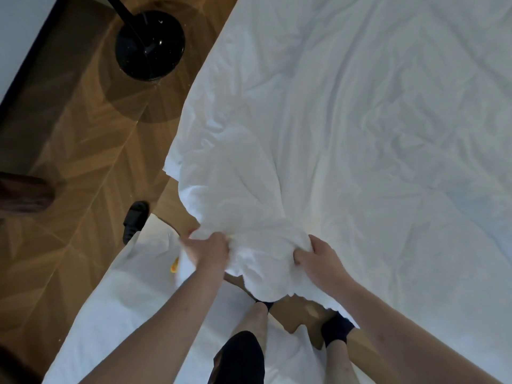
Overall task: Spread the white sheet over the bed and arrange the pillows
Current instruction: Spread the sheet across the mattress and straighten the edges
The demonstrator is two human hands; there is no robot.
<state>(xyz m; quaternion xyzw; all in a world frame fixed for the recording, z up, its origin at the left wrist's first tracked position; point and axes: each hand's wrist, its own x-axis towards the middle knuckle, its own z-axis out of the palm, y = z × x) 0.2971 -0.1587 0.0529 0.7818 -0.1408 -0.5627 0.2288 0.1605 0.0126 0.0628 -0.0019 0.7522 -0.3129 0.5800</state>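
Note:
A wrinkled white sheet (346,128) covers the bed across the right and upper part of the view. Its near corner is gathered into a bunch just past the bed's edge. My left hand (207,252) grips the left side of that bunch. My right hand (318,259) grips its right side, fingers dug into the cloth. The bunched corner hangs over my legs and dark socks (336,329). No pillow is in view.
Herringbone wood floor (69,167) lies to the left. A black round lamp base (149,44) with a pole stands at upper left. A black slipper (134,220) lies beside another white cloth (122,306) spread at lower left. A dark wooden object (25,194) sits at the left edge.

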